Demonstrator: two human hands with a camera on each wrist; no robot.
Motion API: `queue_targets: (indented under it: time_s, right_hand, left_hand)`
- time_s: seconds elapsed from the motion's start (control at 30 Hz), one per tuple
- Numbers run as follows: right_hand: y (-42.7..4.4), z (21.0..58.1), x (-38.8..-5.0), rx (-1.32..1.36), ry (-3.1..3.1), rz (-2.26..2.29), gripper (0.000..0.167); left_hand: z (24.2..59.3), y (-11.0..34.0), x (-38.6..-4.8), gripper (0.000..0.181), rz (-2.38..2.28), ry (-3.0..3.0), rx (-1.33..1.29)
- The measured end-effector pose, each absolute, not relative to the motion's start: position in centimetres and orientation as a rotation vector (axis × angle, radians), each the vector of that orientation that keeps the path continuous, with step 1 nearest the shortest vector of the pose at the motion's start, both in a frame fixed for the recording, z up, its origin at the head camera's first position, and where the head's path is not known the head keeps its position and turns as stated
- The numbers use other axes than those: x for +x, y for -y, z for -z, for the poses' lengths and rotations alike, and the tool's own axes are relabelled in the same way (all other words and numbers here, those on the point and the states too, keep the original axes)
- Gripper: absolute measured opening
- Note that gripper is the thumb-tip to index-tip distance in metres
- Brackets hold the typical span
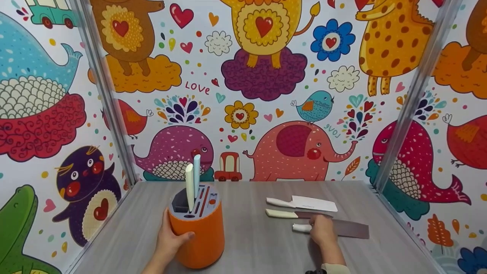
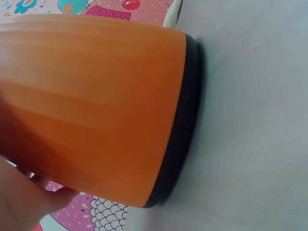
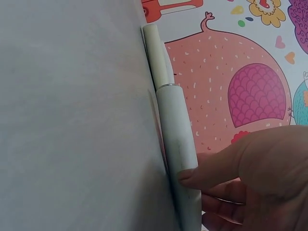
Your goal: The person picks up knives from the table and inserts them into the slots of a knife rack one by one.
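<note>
red "LOVE" (image 1: pixel 197 88) on back wall (image 1: pixel 207 70), teal "love" (image 1: pixel 332 130) reversed near elephant (image 1: pixel 291 163), illegible tiny print (image 1: pixel 307 206) on white cleaver (image 1: pixel 321 204)

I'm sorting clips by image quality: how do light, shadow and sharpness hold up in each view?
Head view: bright and fairly even, though the faint marking on the white blade is too small to read; left wrist view: orange holder darker toward the left hand, table pale and soft; right wrist view: soft shadow beside the white handle, table grain smeared.

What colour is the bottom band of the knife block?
The bottom band is black; the left wrist view shows it best.
</note>
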State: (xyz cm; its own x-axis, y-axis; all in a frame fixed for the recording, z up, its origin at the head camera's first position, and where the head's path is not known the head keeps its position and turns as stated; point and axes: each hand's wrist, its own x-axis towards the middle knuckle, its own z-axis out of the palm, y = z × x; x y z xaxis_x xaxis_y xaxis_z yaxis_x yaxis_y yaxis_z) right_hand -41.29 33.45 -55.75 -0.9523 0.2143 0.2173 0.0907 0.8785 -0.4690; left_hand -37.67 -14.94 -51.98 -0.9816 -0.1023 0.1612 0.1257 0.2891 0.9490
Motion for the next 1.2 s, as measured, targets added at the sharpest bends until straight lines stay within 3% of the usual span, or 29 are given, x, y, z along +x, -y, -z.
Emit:
queue_targets:
  time_s: [0.17,0.57,1.2]
  right_hand:
    - [-33.4,55.5,-41.0,-0.183,2.777,-0.692,0.019]
    - [-33.6,54.9,-41.2,-0.104,2.845,-0.721,0.013]
    - [-32.4,46.1,-37.9,0.198,2.247,-1.491,0.034]
  left_hand:
    - [52.0,15.0,-37.7,0.116,1.786,2.362,-0.003]
    - [51.9,14.8,-37.3,0.114,1.836,2.336,0.006]
    - [52.1,14.8,-37.3,0.112,1.787,2.323,-0.041]
